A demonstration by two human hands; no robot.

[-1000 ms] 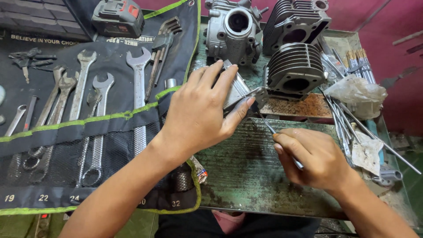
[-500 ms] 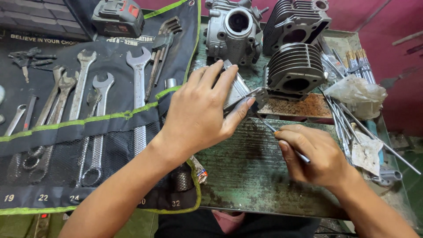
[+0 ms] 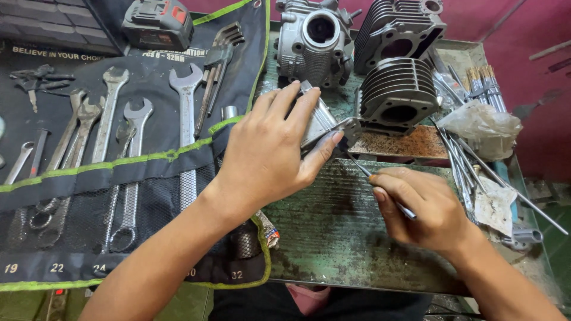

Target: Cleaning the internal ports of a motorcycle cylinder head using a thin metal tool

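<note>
Your black tool roll (image 3: 148, 178) keeps its steel spanners (image 3: 113, 119) pocketed at the left. Your left hand (image 3: 270, 151) stays clamped on the small grey metal engine part (image 3: 324, 122) on the green bench (image 3: 339, 232). Your right hand (image 3: 425, 208) has drawn back slightly, pinching the thin metal pick (image 3: 363, 172), tip still probing it.

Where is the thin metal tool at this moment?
In the head view, right of centre: the right hand holds the thin tool, tip against the metal part under the left hand.
</note>
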